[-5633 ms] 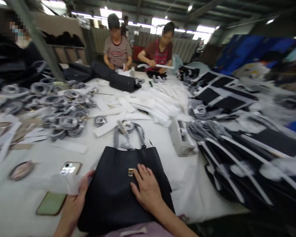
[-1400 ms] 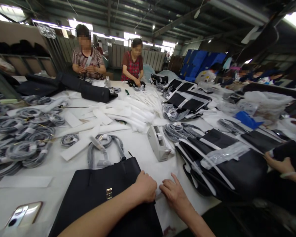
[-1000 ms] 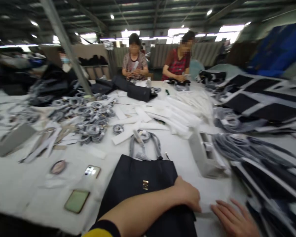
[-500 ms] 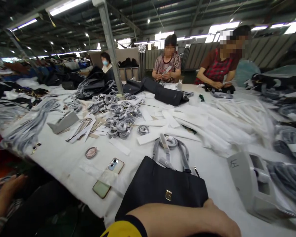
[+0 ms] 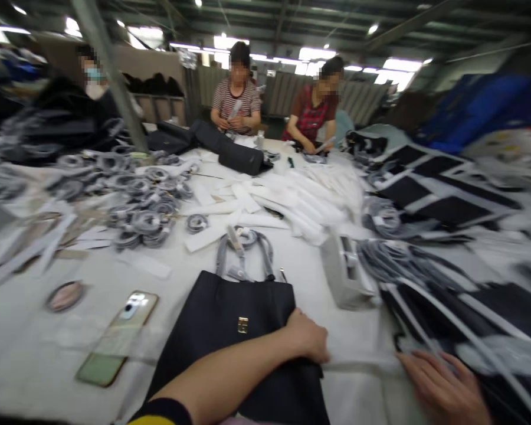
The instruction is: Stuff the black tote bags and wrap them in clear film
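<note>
A black handbag (image 5: 221, 304) with a gold clasp lies front up on the white table before me. Its grey-wrapped handles (image 5: 244, 251) stretch away from me, a paper tag among them. My left hand (image 5: 307, 337) reaches across the bag, fingers curled and closed at its right side edge. At the lower right, my right hand (image 5: 446, 386) has its fingers extended beside black pieces (image 5: 513, 313) and pale strips. Motion blurs it, and I cannot tell whether it touches a strip. A thin whitish sheet (image 5: 363, 359) lies between the two hands.
A phone (image 5: 118, 336) and a small round dish (image 5: 65, 294) lie left of the bag. A grey tape dispenser (image 5: 343, 277) stands to its right. Coiled straps (image 5: 148, 218) and white strips (image 5: 287, 198) cover the middle. Two co-workers (image 5: 236, 97) work across the table.
My view has swung right, so the bag appears further left. My right hand has come into view at the lower right. My left hand is still at the bag's right edge.
</note>
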Demonstrator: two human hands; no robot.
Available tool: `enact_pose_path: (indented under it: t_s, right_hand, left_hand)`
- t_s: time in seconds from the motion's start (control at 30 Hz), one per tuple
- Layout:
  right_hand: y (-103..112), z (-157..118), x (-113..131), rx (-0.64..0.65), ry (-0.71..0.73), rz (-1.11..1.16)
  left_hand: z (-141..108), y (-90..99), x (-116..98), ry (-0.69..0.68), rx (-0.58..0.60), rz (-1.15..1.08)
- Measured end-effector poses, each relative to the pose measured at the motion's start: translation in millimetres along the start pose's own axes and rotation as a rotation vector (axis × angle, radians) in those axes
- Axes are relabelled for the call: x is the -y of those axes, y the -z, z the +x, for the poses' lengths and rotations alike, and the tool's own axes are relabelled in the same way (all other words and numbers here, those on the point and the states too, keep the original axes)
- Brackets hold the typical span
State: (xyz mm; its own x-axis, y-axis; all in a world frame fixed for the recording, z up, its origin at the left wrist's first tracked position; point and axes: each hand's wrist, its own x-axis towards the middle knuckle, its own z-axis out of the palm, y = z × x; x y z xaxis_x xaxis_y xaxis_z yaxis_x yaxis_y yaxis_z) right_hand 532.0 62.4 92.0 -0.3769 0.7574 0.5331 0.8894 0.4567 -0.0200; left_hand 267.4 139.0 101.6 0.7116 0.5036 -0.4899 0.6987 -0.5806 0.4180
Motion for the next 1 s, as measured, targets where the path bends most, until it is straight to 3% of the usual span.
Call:
enact_pose_path:
  t_s: [0.03,0.07,0.13,0.2,0.27,0.37,0.43,0.53,0.7,0.9,1.0]
  right_hand:
    - [11,-1,1,0.068,0.082,-0.052]
    - [22,-2,5,0.106,0.050,-0.113]
    - [37,-4,24,0.110,-0.170,-0.198]
    - [42,-9,54,-0.039,-0.466,-0.194]
    - [34,-18,86,-0.117,-0.769,-0.031]
    - [5,-25,123,0.084,-1.143,0.462]
    - [-19,-20,134,0.153,-1.264,0.736]
    - [-44,-2,138,0.097,-1.315,0.925]
    - [-59,16,133,-0.009,-1.307,0.974]
    - [-68,-5,127,-0.017,-1.351,0.802]
    - [-90,-22,108,-0.040,-1.326,0.688]
  left_hand:
    - [0,-2.5,-2,-0.013,-0.023,0.004]
    - [0,-4.6,-3,-0.040,-0.045,0.001]
    - [0,-7.4,-6,-0.093,-0.089,-0.015]
    - [-4,-8.9,-8,-0.128,-0.126,-0.035]
    - [-10,-10.0,-12,-0.146,-0.151,-0.050]
    - [-16,-12.0,-18,-0.170,-0.165,-0.062]
    - [-18,-13.6,-20,-0.185,-0.164,-0.063]
    - [-19,-15.8,-14,-0.185,-0.166,-0.051]
    - [-11,-19.4,10,-0.160,-0.168,-0.009]
    - [-5,-19.7,18,-0.156,-0.146,0.024]
    - [2,-14.2,24,-0.157,-0.070,0.014]
